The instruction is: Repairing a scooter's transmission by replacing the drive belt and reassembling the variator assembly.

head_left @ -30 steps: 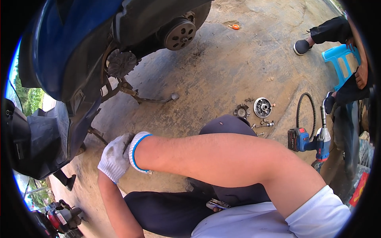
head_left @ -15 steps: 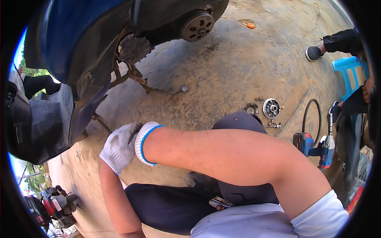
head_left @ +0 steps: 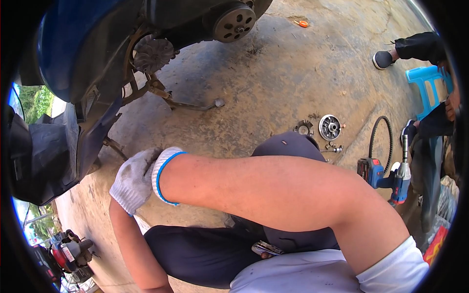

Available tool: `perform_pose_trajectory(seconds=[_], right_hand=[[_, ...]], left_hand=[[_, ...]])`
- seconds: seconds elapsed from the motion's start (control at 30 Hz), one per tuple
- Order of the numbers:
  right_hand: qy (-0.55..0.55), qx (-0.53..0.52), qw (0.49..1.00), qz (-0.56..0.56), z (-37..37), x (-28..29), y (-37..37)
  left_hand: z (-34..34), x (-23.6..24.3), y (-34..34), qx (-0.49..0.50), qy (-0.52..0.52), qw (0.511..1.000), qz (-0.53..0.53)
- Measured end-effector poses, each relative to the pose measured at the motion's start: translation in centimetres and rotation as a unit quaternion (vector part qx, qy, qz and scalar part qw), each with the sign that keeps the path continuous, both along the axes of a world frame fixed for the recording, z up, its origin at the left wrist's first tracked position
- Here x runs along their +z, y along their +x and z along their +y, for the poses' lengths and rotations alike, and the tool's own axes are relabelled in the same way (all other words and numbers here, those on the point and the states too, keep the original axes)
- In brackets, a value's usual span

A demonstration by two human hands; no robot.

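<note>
Both my hands wear off-white knit gloves with blue-edged cuffs, and they meet low beside the scooter (head_left: 73, 58). My left hand (head_left: 131, 179) is bent at the wrist, its grey-stained back toward me. From the right, my right forearm reaches across my body, so my right hand (head_left: 160, 172) lies against the left one and shows little beyond its cuff. The fingers of both are hidden, as is anything between them. Nearest to them is a thin dark bar (head_left: 115, 146) under the scooter's body. Farther up, a finned fan disc (head_left: 154, 53) and a round clutch drum (head_left: 235, 24) sit exposed.
On the concrete floor (head_left: 264, 88) lie a silver pulley disc (head_left: 330, 127), a dark notched plate (head_left: 304, 128) and small hardware. A black belt (head_left: 373, 132) and a blue cordless impact wrench (head_left: 400, 183) are at right, near a seated person's leg (head_left: 417, 46) and a blue stool (head_left: 427, 88).
The whole view has shifted a little, with scooter and floor parts sliding left and upward in the picture. My hands stay together and appear slightly farther left.
</note>
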State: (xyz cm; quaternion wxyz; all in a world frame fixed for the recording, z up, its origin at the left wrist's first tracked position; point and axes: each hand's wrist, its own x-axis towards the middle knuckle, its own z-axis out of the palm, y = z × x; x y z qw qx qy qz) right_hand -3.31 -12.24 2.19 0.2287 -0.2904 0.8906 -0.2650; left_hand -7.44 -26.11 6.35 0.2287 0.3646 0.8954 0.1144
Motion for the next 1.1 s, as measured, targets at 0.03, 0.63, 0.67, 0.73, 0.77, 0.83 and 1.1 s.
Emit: perform_pose_trajectory(seconds=[0.03, 0.63, 0.67, 0.73, 0.77, 0.83, 1.1], right_hand=[[-0.014, -0.007, 1.0, 0.009, 0.0, 0.2, 0.1], [0.018, -0.027, 0.999, 0.014, 2.1, 0.5, 1.2], [0.023, -0.032, 0.999, 0.013, 2.3, 0.5, 1.4], [0.035, -0.042, 0.998, 0.009, 2.9, 0.4, 1.7], [0.04, -0.045, 0.998, 0.007, 3.0, 0.4, 1.8], [0.051, -0.053, 0.997, 0.002, 3.6, 0.4, 2.3], [0.082, -0.071, 0.994, -0.009, 4.5, 0.3, 3.1]], left_hand=[[0.0, 0.3, 0.1, 0.002, -0.008, 1.0, 0.009], [0.6, -0.5, 0.1, 0.007, -0.018, 1.0, 0.014], [0.5, -0.9, 0.0, 0.005, -0.008, 1.0, 0.016], [0.8, -1.1, -0.1, 0.003, 0.001, 1.0, 0.008], [0.6, -1.2, -0.1, 0.01, 0.001, 1.0, 0.002], [-0.3, -1.4, -0.3, 0.012, 0.008, 1.0, 0.006], [0.3, -1.3, 0.0, 0.041, 0.008, 0.999, 0.002]])
